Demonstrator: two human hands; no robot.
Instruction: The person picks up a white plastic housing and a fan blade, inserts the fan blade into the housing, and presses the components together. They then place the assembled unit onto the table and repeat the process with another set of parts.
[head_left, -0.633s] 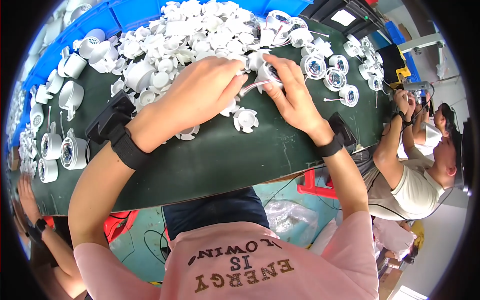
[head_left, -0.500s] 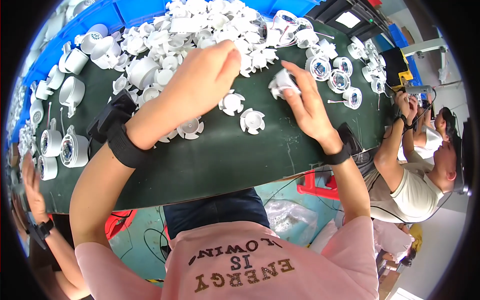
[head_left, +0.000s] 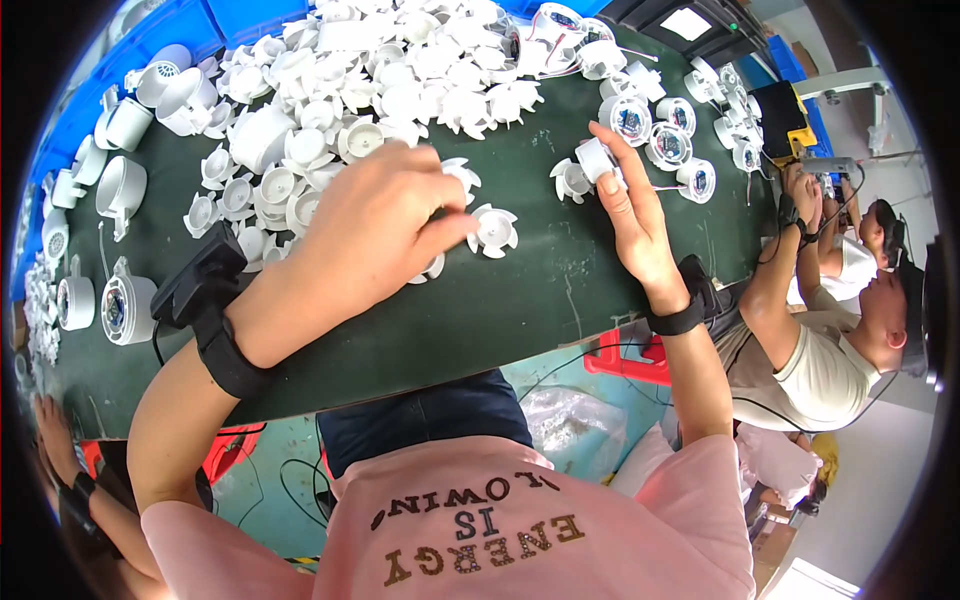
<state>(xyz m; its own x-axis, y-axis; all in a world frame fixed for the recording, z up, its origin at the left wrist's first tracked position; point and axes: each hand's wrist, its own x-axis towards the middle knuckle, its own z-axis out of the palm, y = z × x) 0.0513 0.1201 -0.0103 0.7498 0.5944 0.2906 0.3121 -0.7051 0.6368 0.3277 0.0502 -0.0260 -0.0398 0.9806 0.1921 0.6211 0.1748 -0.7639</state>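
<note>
1. Green tabletop (head_left: pixel 400 345) lies beneath.
2. Right hand (head_left: pixel 635 208) pinches a white cylinder (head_left: pixel 598 160) at one o'clock: probably light, stiff; best gripped by its wall, sparing the bladed rotor (head_left: pixel 571 181).
3. Left hand (head_left: pixel 385 220), thumb parted, seemingly empty, nears a loose fan (head_left: pixel 494 231), twelve o'clock.

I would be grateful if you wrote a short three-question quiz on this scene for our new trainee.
1. Which of the person's hands holds a white cylinder?
2. True or false: the table is bright red.
3. What lines the table's far side, behind the heaped fan wheels?
A) glass jars
B) blue bins
C) wooden crates

Key:
1. The right hand.
2. False; it is dark green.
3. B
</note>
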